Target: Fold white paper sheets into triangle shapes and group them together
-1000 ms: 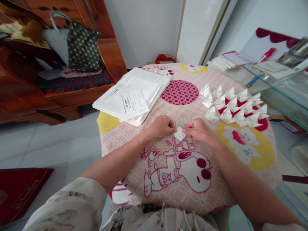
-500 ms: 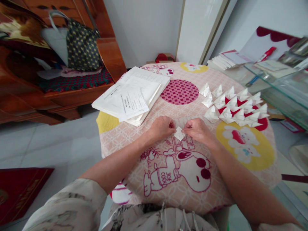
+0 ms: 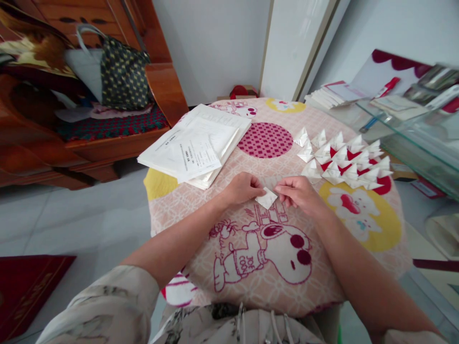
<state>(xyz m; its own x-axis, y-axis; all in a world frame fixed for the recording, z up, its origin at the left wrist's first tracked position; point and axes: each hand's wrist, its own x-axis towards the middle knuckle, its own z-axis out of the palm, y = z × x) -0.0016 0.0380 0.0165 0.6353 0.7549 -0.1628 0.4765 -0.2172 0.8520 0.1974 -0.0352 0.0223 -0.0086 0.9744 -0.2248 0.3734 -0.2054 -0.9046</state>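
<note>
A small white square of folded paper (image 3: 266, 198) lies over the printed tablecloth in front of me. My left hand (image 3: 245, 187) pinches its left corner between thumb and fingers. Close by the paper's right corner is my right hand (image 3: 297, 193), its thumb and fingertips drawn together. I see nothing between those fingertips, and whether they touch the paper's edge is hard to make out. To the right, several folded paper pieces with upright points (image 3: 344, 160) stand in rows on the cloth.
A stack of printed sheets (image 3: 201, 138) lies at the table's back left. A glass shelf (image 3: 412, 129) with papers and a pen adjoins on the right. A wooden bench (image 3: 118, 129) with a patterned bag (image 3: 124, 74) stands to the left; a red box (image 3: 32, 291) lies on the floor.
My right hand has come off the paper's right side, its fingers more curled. The paper has turned slightly and shows more of its face. My left hand still holds it.
</note>
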